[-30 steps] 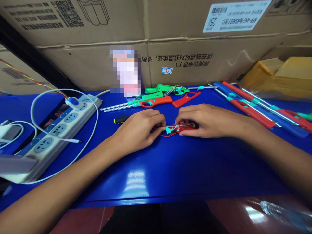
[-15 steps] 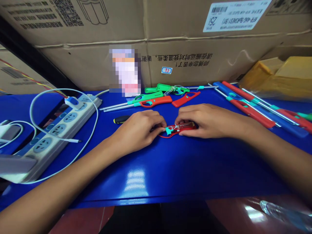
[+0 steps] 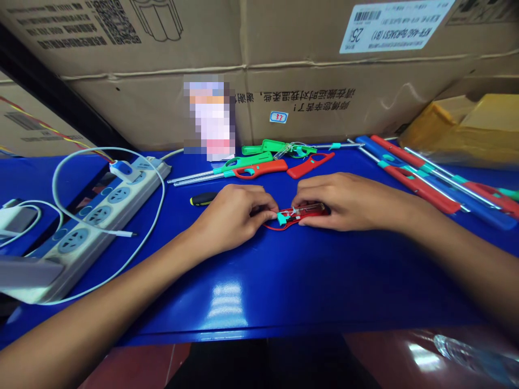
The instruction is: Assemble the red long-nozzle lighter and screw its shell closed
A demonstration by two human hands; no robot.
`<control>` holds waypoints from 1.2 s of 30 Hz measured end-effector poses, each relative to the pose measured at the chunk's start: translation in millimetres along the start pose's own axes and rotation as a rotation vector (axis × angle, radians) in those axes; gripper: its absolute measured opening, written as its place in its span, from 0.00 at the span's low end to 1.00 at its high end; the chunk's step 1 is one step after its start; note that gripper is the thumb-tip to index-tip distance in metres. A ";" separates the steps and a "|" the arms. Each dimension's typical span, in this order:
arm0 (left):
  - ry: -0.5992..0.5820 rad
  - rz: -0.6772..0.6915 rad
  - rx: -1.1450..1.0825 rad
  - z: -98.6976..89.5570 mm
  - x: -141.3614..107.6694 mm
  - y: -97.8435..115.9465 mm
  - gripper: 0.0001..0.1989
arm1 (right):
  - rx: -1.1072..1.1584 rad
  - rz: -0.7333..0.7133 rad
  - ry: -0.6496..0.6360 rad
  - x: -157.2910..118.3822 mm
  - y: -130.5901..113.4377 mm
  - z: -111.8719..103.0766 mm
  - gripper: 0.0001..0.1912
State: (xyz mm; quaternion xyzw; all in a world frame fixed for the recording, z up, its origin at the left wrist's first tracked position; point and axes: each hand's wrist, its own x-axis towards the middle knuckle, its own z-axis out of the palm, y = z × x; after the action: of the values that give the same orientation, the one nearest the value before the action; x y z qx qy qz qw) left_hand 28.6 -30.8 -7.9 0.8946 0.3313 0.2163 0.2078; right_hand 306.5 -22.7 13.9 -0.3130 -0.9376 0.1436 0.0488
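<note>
Your right hand (image 3: 338,201) grips the open, red plastic lighter shell (image 3: 294,220) on the glossy blue table (image 3: 308,281), apparently steadying it; your left hand (image 3: 242,212) has fingers curled beside the small turquoise plastic piece (image 3: 281,219), whether gripping, I cannot tell.

The bench (image 3: 292,292) had a glossy blue top. Along its left side lay a white power strip (image 3: 87,228) with a looped white cable (image 3: 141,254). Near the middle lay an open red lighter (image 3: 288,218) and, beyond it, a black and yellow handle (image 3: 203,199), perhaps a screwdriver's, though partly hidden. Farther back lay green and red lighters (image 3: 265,168) and loose casing pieces (image 3: 299,170); red and blue lighters (image 3: 448,202) lay at the right.
</note>
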 end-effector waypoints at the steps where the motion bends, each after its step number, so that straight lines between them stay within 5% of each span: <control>1: 0.005 -0.002 -0.001 0.0 0.0 -0.4 0.07 | 0.009 0.000 0.003 0.2 0.4 0.2 0.08; 16: -0.017 0.048 0.206 -7.3 -4.1 0.5 0.09 | 0.020 0.030 0.014 3.0 0.8 1.0 0.09; 29: -0.007 0.026 0.071 -5.9 0.0 -0.3 0.07 | 0.068 0.049 0.016 2.0 -1.9 -1.1 0.14; 36: -0.016 0.015 0.061 -7.1 1.5 -0.9 0.05 | 0.187 0.066 0.159 15.1 -5.0 10.4 0.10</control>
State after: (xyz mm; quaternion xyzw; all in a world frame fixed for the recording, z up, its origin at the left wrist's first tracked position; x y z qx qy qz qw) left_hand 25.5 -27.5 -2.2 0.9047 0.3294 0.2006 0.1812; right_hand 289.7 -20.0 5.5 -0.3484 -0.9023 0.2068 0.1474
